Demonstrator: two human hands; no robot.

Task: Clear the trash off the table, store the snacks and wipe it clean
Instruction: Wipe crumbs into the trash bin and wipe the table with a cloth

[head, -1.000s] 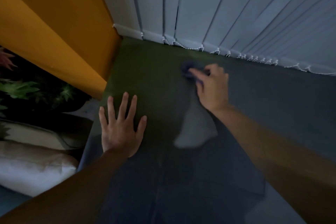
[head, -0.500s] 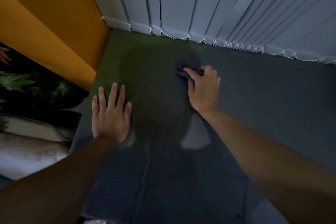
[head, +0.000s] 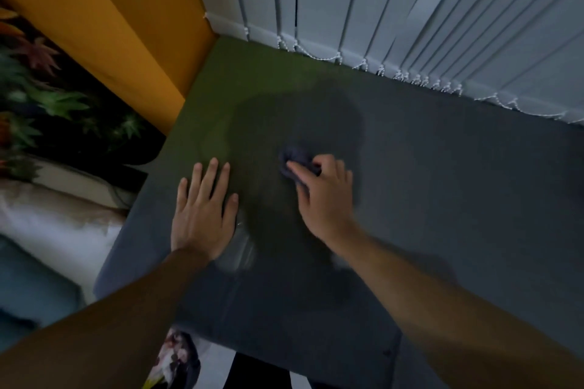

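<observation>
Scene: you look down along both bare forearms onto a dark grey counter [head: 442, 199] in dim light.

Counter: its far-left corner takes on a green tint, and a darker shadow patch lies across the middle of the counter.

Left hand [head: 202, 215]: palm down on the counter, near the counter's left edge.

Left fingers [head: 212, 174]: straight, a little spread and released, lying flat on the counter and holding nothing.

Right hand [head: 325, 199]: on the counter toward its middle, inside the shadow patch, apart from your left hand.

Right fingers [head: 339, 167]: curled in, grasping the cloth [head: 295, 156] and pressing it against the counter.

Cloth: small, dark blue, bunched into a wad – it touches the counter near the middle, poking out on the far side of your right hand.

Blinds [head: 410, 25]: pale vertical slats hang along the counter's far edge, with a white bead chain [head: 316, 55] looping just above the counter.

Orange wall [head: 126, 25]: it meets the counter at the far-left corner.

Plant [head: 47, 98]: green and reddish leaves – blurred – off the counter's left side.

Cushion [head: 47, 224]: pale, lower than the counter, off its left edge.
</observation>
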